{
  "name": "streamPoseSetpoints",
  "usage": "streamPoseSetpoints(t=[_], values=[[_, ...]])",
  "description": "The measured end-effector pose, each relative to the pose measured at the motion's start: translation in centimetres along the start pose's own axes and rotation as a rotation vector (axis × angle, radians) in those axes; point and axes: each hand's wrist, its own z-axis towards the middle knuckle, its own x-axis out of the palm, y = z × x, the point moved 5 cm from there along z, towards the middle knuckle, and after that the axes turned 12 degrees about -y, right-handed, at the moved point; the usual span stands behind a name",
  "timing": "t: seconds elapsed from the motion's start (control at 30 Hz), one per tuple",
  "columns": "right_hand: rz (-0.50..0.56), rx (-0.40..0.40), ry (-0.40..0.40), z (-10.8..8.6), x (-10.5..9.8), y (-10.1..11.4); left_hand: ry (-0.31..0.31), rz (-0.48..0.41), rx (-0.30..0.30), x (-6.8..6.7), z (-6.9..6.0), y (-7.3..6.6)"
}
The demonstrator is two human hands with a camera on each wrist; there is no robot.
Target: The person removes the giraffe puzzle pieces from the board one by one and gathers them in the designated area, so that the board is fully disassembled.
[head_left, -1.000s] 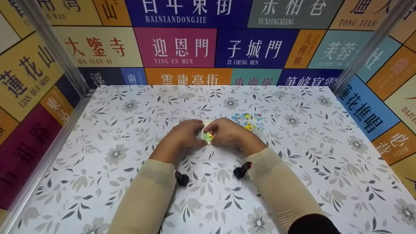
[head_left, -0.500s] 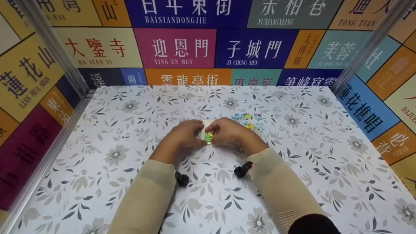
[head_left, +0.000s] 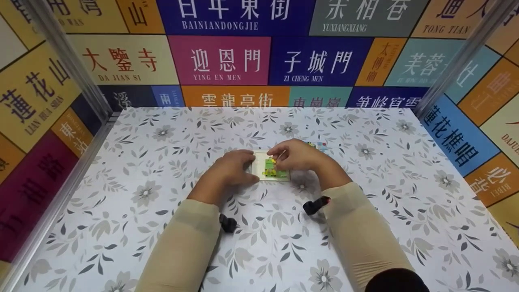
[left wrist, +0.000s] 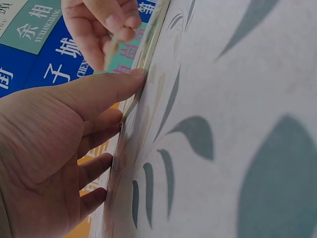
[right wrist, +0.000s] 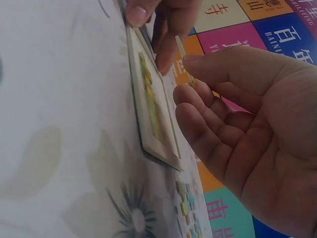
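A small cream puzzle tray [head_left: 258, 163] lies flat on the table with joined green and yellow pieces [head_left: 270, 167] in its near, right part. My left hand [head_left: 232, 167] grips the tray's left end, thumb at the near corner and fingers at the far side; the left wrist view shows the thumb [left wrist: 111, 88] on its edge. Above the tray, my right hand [head_left: 302, 156] pinches a thin puzzle piece [right wrist: 180, 47] between thumb and fingers, seen edge-on in the right wrist view. The piece is clear of the tray [right wrist: 148, 144]; its printed face is hidden.
Loose blue and yellow pieces [head_left: 321, 146] lie beyond the right hand, partly covered by it; the right wrist view shows several loose pieces [right wrist: 187, 206] past the tray's end. A flower-patterned cloth [head_left: 182, 134] covers the table. Coloured panels with lettering stand behind and at both sides.
My right hand has lifted and moved right with a thin piece in its fingers, uncovering more of the tray and its green and yellow pieces. My left hand has stayed put.
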Motion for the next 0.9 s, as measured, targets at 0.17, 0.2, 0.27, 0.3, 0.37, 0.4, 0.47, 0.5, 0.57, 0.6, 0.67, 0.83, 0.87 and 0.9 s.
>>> streamPoseSetpoints(t=[0.17, 0.2, 0.27, 0.3, 0.37, 0.4, 0.47, 0.5, 0.57, 0.6, 0.67, 0.83, 0.87, 0.9], values=[[0.046, 0.037, -0.034, -0.8, -2.3, -1.7, -0.012, -0.03, -0.019, 0.0, -0.1, -0.1], [0.056, 0.044, -0.04, -1.0, -2.7, -2.1, -0.013, -0.03, -0.019, 0.0, -0.1, -0.1], [0.071, 0.055, -0.048, -1.4, -3.4, -3.0, -0.014, -0.031, -0.018, 0.0, -0.1, -0.1], [0.078, 0.061, -0.049, -1.7, -3.6, -3.5, -0.013, -0.032, -0.017, 0.0, -0.1, -0.1], [0.077, 0.074, -0.051, -2.1, -4.1, -4.3, -0.009, -0.034, -0.017, 0.0, -0.1, -0.1], [0.071, 0.081, -0.051, -2.3, -4.3, -4.6, -0.006, -0.036, -0.022, 0.0, -0.2, -0.1], [0.062, 0.091, -0.043, -2.7, -4.6, -5.0, -0.001, -0.035, -0.023, 0.1, -0.1, -0.1], [0.056, 0.095, -0.039, -2.7, -4.7, -5.2, 0.0, -0.031, -0.02, 0.1, -0.1, 0.0], [0.046, 0.102, -0.028, -2.8, -4.8, -5.5, 0.003, -0.027, -0.017, 0.1, -0.1, 0.0], [0.048, 0.108, -0.021, -2.7, -4.7, -5.6, 0.005, -0.027, -0.017, 0.1, -0.1, 0.0], [0.043, 0.111, -0.009, -2.5, -4.6, -5.9, 0.005, -0.032, -0.021, 0.1, 0.0, 0.2], [0.026, 0.086, 0.014, -2.2, -4.3, -6.7, 0.002, -0.045, -0.042, 0.2, 0.0, 0.3], [0.024, 0.082, 0.015, -2.2, -4.2, -6.8, 0.002, -0.044, -0.042, 0.2, 0.0, 0.2], [0.022, 0.077, 0.016, -2.2, -4.2, -6.8, 0.001, -0.038, -0.036, 0.2, 0.0, 0.2]])
